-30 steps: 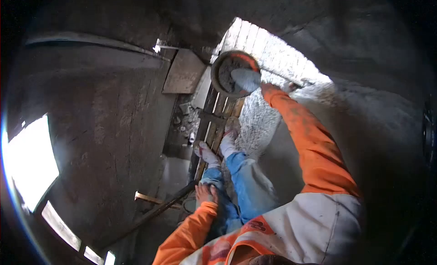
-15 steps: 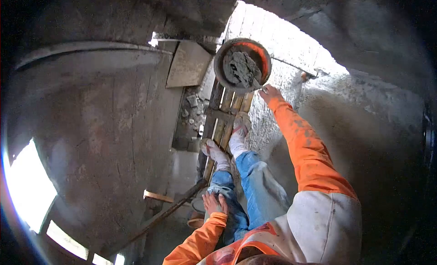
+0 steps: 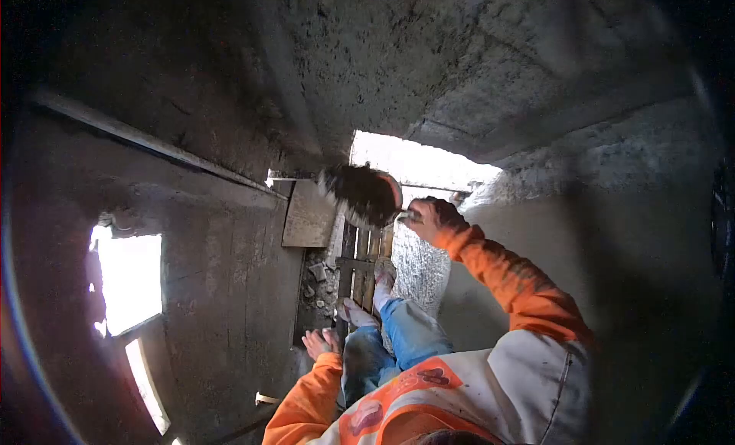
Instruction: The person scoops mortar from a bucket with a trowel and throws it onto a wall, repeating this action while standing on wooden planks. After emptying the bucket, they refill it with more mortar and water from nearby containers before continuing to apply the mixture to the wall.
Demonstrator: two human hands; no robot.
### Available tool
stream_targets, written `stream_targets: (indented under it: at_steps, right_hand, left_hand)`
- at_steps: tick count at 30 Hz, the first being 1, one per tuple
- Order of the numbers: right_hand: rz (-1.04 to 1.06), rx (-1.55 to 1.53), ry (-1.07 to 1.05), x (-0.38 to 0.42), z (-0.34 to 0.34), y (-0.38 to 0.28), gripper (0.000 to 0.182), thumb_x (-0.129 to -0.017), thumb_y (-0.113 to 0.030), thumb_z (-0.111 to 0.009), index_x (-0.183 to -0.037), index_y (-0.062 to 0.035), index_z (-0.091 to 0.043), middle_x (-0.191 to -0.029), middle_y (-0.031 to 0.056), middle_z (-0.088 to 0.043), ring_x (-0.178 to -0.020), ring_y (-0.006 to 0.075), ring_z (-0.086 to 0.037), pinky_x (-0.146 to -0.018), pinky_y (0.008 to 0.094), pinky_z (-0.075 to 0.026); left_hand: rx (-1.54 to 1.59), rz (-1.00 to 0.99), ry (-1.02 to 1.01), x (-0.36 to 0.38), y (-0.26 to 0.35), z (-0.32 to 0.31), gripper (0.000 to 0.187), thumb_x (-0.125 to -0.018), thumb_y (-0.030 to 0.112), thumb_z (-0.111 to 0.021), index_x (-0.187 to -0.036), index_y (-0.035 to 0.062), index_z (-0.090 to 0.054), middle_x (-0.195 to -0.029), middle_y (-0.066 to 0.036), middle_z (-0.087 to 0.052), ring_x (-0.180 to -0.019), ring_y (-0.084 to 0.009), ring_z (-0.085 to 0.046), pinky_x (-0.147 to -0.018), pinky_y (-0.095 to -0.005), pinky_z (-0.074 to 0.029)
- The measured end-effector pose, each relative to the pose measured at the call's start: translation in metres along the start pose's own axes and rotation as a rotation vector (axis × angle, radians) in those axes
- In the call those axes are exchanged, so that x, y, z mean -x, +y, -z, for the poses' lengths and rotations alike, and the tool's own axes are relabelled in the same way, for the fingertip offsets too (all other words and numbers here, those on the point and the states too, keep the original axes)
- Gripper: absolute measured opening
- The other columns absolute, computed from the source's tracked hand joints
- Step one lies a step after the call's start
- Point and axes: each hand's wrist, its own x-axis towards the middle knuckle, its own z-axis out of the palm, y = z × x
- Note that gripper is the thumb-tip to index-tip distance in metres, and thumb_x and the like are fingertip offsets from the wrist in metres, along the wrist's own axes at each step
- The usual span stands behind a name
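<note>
My right hand [image 3: 431,221] is closed round the handle of a trowel [image 3: 406,214]. A dark heap of mortar [image 3: 358,194], smeared by motion, sits on the trowel and hides its blade. Behind it shows the reddish inner rim of a bucket [image 3: 395,188], which the load mostly covers in this view. Low on the left, my left hand [image 3: 321,343] is open with its fingers spread, beside my bent leg and over the grey wall side. It holds nothing.
My feet stand on narrow wooden planks [image 3: 366,250]. Left of them lie rubble pieces [image 3: 315,280] and a flat board [image 3: 308,215]. Rough cement walls [image 3: 536,246] rise close on both sides. Bright openings [image 3: 132,280] show at left.
My right hand has raised the trowel with mortar up out of the bucket. My left hand has come off my knee to the left. The view has tilted upward.
</note>
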Motion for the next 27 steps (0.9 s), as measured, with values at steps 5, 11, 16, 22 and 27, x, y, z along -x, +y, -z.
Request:
stream_targets:
  at_steps: [5, 11, 16, 22, 27]
  right_hand:
    - [0.414, -0.447, -0.725, 0.018, 0.129, -0.087, 0.022, -0.077, -0.027, -0.058, -0.079, -0.0054, -0.056, -0.063, 0.0055, -0.055, -0.059, 0.0150, -0.055, -0.053, 0.0284, -0.043]
    - [-0.620, 0.068, -0.243, -0.071, 0.231, 0.035, 0.025, -0.077, -0.027, -0.055, -0.086, -0.0035, -0.055, -0.071, 0.0057, -0.055, -0.061, 0.0191, -0.052, -0.057, 0.0312, -0.044]
    - [-0.117, -0.265, 0.835, 0.004, 0.256, -0.013, 0.040, -0.076, -0.045, -0.051, -0.069, -0.0063, -0.049, -0.051, -0.0024, -0.045, -0.046, 0.0098, -0.042, -0.046, 0.0252, -0.036]
    - [-0.469, -0.330, -0.263, -0.040, -0.004, 0.100, 0.029, -0.076, -0.031, -0.050, -0.084, -0.0035, -0.048, -0.070, 0.0043, -0.048, -0.063, 0.0197, -0.047, -0.064, 0.0318, -0.041]
    - [-0.324, 0.420, -0.592, -0.082, -0.250, 0.243, 0.022, -0.077, -0.017, -0.044, -0.093, -0.0050, -0.053, -0.085, 0.0113, -0.056, -0.078, 0.0233, -0.055, -0.064, 0.0351, -0.045]
  left_hand:
    - [0.010, 0.045, 0.129, -0.025, -0.015, 0.025, 0.036, -0.083, 0.033, -0.041, -0.092, 0.0005, -0.051, -0.101, -0.019, -0.051, -0.104, -0.0322, -0.042, -0.096, -0.0406, -0.025]
    - [0.001, 0.096, 0.097, -0.016, -0.015, 0.038, 0.034, -0.082, 0.032, -0.042, -0.091, 0.0010, -0.052, -0.100, -0.019, -0.051, -0.101, -0.0319, -0.043, -0.095, -0.0406, -0.026]
    - [0.080, 0.149, -0.075, 0.010, -0.001, 0.021, 0.035, -0.080, 0.031, -0.044, -0.092, -0.0008, -0.052, -0.105, -0.021, -0.047, -0.104, -0.0387, -0.038, -0.090, -0.0438, -0.030]
    - [0.134, 0.268, -0.429, 0.018, 0.025, -0.018, 0.029, -0.072, 0.032, -0.051, -0.077, 0.0046, -0.055, -0.080, -0.019, -0.053, -0.078, -0.0370, -0.050, -0.067, -0.0447, -0.041]
    - [-0.099, 0.311, -0.582, 0.067, 0.024, -0.090, 0.051, -0.077, 0.042, -0.041, -0.115, 0.0092, -0.037, -0.129, -0.014, -0.028, -0.123, -0.0322, -0.019, -0.092, -0.0533, -0.021]
